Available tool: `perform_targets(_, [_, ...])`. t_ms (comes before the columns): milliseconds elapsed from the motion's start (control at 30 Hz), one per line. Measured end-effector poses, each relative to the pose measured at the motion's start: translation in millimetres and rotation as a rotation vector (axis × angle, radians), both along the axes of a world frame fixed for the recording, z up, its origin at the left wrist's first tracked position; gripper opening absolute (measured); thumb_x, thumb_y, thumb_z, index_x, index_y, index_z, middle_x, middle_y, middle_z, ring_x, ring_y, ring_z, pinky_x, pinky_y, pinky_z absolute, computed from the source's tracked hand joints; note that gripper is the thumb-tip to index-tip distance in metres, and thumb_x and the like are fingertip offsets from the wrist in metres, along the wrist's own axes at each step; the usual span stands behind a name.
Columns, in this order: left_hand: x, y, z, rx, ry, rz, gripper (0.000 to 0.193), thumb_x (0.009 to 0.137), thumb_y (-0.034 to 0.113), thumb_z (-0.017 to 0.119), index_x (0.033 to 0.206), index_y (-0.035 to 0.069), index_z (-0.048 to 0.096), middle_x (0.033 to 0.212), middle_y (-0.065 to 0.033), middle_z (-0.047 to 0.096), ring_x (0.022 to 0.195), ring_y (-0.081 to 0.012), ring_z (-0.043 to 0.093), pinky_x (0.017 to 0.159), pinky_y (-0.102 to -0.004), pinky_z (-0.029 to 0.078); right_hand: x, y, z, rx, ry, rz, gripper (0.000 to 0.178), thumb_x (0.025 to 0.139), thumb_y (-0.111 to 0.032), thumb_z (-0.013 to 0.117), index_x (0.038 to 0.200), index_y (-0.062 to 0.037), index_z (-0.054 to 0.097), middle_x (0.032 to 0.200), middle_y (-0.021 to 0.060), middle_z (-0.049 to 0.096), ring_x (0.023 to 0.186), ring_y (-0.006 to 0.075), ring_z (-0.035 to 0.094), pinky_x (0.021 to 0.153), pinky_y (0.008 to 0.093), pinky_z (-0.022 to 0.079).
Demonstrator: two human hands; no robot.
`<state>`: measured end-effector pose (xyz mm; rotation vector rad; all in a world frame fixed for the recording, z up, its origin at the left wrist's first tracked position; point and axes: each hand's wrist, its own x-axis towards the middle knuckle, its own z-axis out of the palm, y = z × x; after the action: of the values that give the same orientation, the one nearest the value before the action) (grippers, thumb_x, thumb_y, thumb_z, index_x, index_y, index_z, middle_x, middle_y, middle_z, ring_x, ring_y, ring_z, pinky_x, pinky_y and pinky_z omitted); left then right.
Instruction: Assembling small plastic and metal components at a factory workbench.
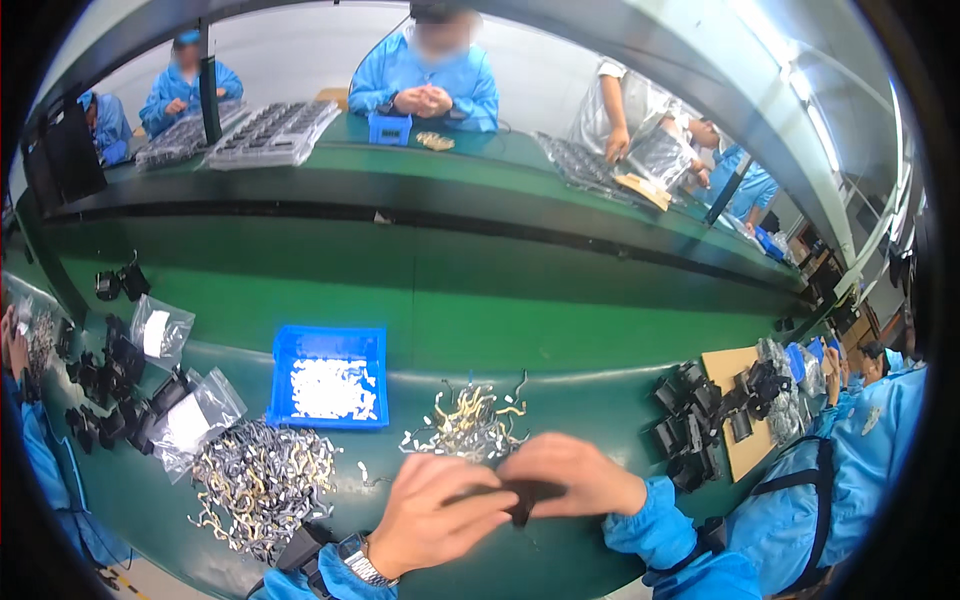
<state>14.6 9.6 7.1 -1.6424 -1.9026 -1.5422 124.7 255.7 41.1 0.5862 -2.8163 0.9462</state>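
Observation:
Both my hands meet over the near edge of the green table, around a small dark part (pixel 524 500), likely black plastic, mostly hidden by fingers. My left hand (pixel 438 512) has its fingers closed on the part's left side. From the right, my right hand (pixel 572 474) pinches the same part between thumb and fingers. Just beyond them lies a loose pile of short wired connectors (pixel 470 418), yellow, grey and white. A larger heap of similar wired connectors (pixel 265 485) spreads to the left of my left hand.
A blue bin (pixel 279 385) of small white pieces stands behind the heap. Clear bags (pixel 196 420) and black housings (pixel 112 375) lie at the left. More black housings (pixel 688 425) sit at right by a cardboard sheet (pixel 745 455). Co-workers (pixel 425 75) sit across and beside me.

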Motion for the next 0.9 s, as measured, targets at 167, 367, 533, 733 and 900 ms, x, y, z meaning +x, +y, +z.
perform_targets(167, [2,-5,0,0.065,-0.053,0.062,0.021,0.08,0.022,0.085,0.1,0.013,0.084,0.096,-0.0028,0.073,0.091,-0.0248,0.066,0.085,-0.0392,0.049,-81,68,-25,-0.248,0.272,-0.959,0.075,0.068,-0.028,0.102,0.127,-0.0009,0.066,0.107,0.0153,0.078,0.098,0.0232,0.076,0.09,0.0387,0.061])
perform_targets(367, [13,-6,1,0.025,-0.049,0.04,0.019,0.082,0.013,0.083,0.1,0.009,0.08,0.1,-0.0081,0.073,0.099,-0.0323,0.067,0.09,-0.0443,0.048,-113,99,-79,-0.225,0.199,-1.083,0.087,0.064,-0.04,0.105,0.127,0.0025,0.063,0.104,0.0193,0.079,0.098,0.0294,0.079,0.092,0.0413,0.063])
perform_targets(533, [9,-7,4,0.023,-0.043,0.023,0.017,0.082,0.013,0.083,0.098,0.008,0.079,0.098,-0.0092,0.073,0.096,-0.0327,0.067,0.087,-0.0437,0.048,-89,77,-61,0.05,0.297,-1.077,0.097,0.073,-0.046,0.098,0.148,-0.0013,0.054,0.139,0.0245,0.065,0.133,0.0395,0.059,0.116,0.0499,0.046])
perform_targets(733, [5,-4,9,0.014,-0.056,0.031,0.014,0.084,0.011,0.082,0.097,0.008,0.079,0.093,-0.0096,0.073,0.093,-0.0325,0.067,0.086,-0.0433,0.048,-22,113,-6,0.368,0.197,-0.881,0.073,0.086,-0.042,0.084,0.148,-0.0098,0.059,0.142,0.0196,0.065,0.134,0.044,0.056,0.115,0.053,0.045])
perform_targets(900, [6,-1,7,0.011,-0.069,0.004,0.012,0.085,0.01,0.082,0.096,0.007,0.079,0.093,-0.0102,0.073,0.094,-0.0331,0.067,0.086,-0.0441,0.049,47,187,23,0.52,-0.268,-0.976,0.062,0.083,-0.05,0.084,0.133,-0.0157,0.073,0.125,0.0123,0.077,0.125,0.0368,0.067,0.11,0.0508,0.048])
